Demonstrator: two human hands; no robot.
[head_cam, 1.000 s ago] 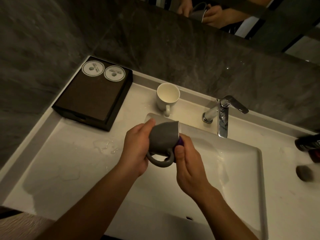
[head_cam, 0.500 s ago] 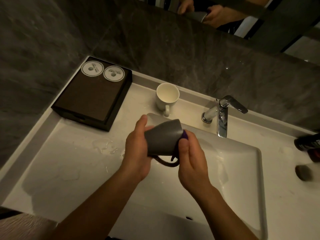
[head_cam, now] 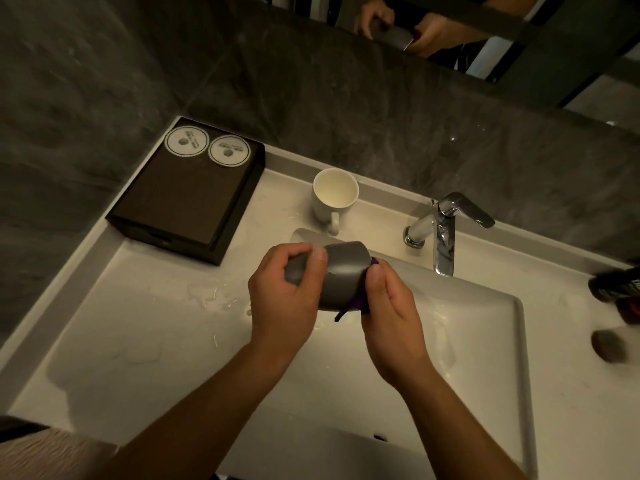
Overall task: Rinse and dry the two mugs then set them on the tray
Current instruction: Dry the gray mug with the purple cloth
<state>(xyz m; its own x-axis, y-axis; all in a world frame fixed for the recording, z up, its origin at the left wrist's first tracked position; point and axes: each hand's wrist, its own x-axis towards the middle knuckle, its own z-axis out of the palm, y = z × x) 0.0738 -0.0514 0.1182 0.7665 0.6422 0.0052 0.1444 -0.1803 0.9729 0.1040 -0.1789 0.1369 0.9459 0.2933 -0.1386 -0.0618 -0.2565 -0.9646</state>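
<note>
Overhead, both hands (head_cam: 282, 299) gripping grey mug (head_cam: 341, 275), white mug (head_cam: 334, 195) upright

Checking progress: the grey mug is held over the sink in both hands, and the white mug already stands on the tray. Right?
Not quite. The white mug stands on the counter beside the tray, not on it, as the head view shows. The grey mug is indeed over the sink, held by the left hand and right hand.

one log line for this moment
left hand holds grey mug | right hand wipes with purple cloth | white mug on counter
</note>
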